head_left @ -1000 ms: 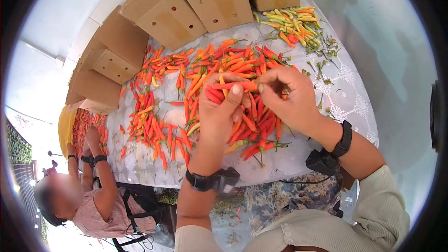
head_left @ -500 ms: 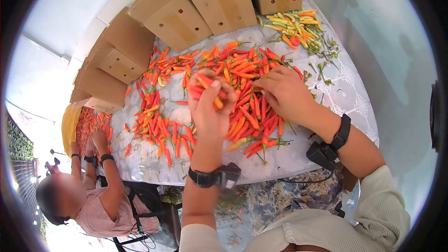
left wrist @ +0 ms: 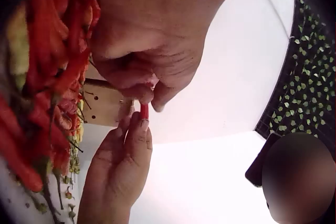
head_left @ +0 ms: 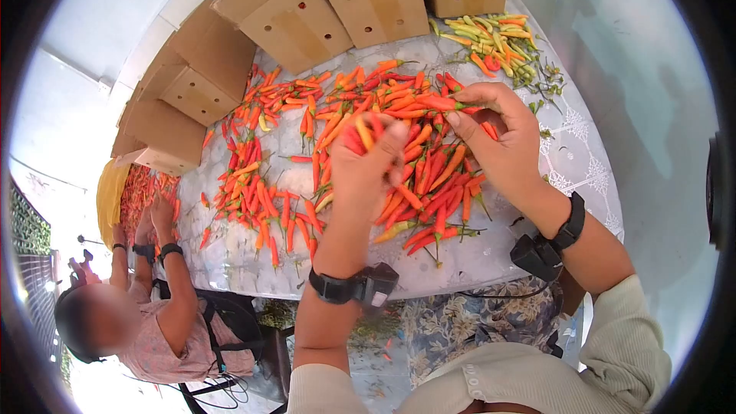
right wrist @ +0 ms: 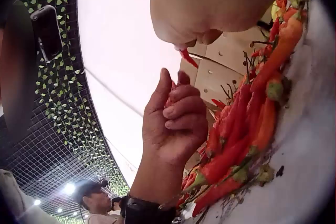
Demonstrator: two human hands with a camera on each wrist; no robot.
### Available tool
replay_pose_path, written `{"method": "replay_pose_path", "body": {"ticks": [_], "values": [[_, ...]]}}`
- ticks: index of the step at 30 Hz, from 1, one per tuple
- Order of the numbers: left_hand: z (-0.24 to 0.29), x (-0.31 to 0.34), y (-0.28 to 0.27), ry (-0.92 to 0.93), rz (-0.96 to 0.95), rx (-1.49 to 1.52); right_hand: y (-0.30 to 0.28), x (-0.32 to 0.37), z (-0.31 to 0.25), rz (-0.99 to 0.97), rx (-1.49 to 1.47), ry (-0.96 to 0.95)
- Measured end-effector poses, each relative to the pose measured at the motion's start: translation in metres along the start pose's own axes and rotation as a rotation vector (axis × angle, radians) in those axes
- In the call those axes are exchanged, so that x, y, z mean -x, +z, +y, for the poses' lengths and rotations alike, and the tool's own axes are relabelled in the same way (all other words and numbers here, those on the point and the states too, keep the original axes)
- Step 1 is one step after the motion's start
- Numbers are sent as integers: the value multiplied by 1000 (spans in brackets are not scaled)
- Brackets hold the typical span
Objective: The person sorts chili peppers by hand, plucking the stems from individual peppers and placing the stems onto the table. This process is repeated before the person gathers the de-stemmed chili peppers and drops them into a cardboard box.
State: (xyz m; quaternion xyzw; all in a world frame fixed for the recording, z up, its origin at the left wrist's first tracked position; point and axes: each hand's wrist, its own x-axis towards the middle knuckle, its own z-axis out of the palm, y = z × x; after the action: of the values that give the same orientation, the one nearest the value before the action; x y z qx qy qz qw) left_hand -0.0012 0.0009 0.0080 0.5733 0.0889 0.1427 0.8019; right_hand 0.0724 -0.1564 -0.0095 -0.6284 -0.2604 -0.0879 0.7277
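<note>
- Handling, as judged: a light pinch close to the stem base spares the flesh; a loose left palm avoids bruising.
- Right hand [head_left: 502,138]: thumb and forefinger pinch a red pepper [head_left: 437,102] by its stem end, above the heap [head_left: 441,203].
- Left hand [head_left: 372,169]: raised beside the right, fingers curled round a bunch of peppers [head_left: 363,134], thumb uppermost.

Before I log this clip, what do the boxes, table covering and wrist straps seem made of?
Boxes: matte brown cardboard, judging by the folded flaps and punched holes. Table covering: probably plastic sheeting, slightly glossy, given its soft sheen. Wrist straps: matte black, perhaps rubber or fabric; too small to tell.
</note>
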Motion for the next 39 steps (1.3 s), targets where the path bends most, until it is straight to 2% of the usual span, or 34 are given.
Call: {"method": "replay_pose_path", "body": {"ticks": [2, 6, 11, 15, 18, 21, 24, 27, 33, 39], "values": [[0, 5, 6, -78, -149, -79, 0, 2, 2, -40, -122, 35], [-10, 3, 11, -2, -87, 64, 2, 8, 0, -188, -201, 148], [-5, 1, 4, 56, -74, 133, 2, 9, 2, -201, -88, 140], [-10, 1, 7, 146, -75, 4, 7, 11, -5, -181, -19, 209], [-5, 1, 5, 74, -100, 32, 7, 13, -6, -233, 122, 59], [0, 3, 6, 50, -96, 29, 3, 10, -18, -287, 218, 50], [-4, 1, 3, 109, -119, -39, 4, 10, -10, -256, 258, -65], [-10, 1, 6, 185, -107, -63, 5, 11, -5, -261, 290, -30], [-5, 4, 5, 147, -141, -91, 1, 6, -3, -280, 301, -198], [-5, 2, 5, 94, -203, 80, 0, 3, -6, -304, 306, -362]]}}
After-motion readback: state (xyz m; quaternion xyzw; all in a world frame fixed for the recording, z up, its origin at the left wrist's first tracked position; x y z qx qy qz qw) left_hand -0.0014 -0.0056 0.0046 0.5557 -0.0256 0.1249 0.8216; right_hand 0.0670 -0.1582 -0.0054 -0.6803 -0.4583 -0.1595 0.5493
